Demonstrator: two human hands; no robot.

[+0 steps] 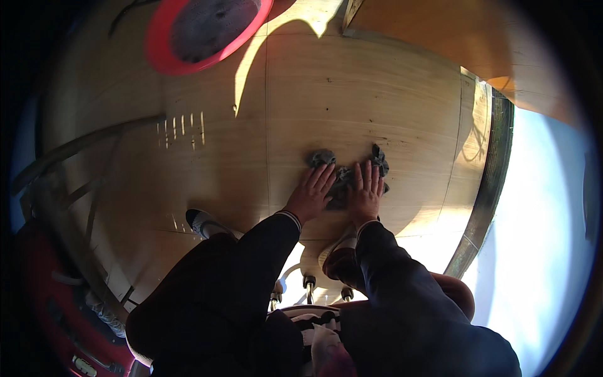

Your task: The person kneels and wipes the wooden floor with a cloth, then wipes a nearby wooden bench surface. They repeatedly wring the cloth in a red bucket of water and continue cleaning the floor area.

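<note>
A crumpled dark grey cloth [337,201] lies on the wooden-board floor [311,94] in front of me. My left hand [311,193] is laid flat over its left side, fingers stretched forward, with a bunched fold showing past the fingertips. Over the right side rests my right hand [366,193], also flat with straight fingers; more crumpled cloth sticks out beyond it. Neither hand is curled around the cloth, and the part under the palms is hidden.
A pink basin [162,52] holding dark, sudsy water stands at the far left. An orange-brown wooden panel [424,28] is at upper right. Dark edging [494,165] runs along the right. A red case-like object [89,325] sits lower left. My feet flank the work area; castors [309,282] show below.
</note>
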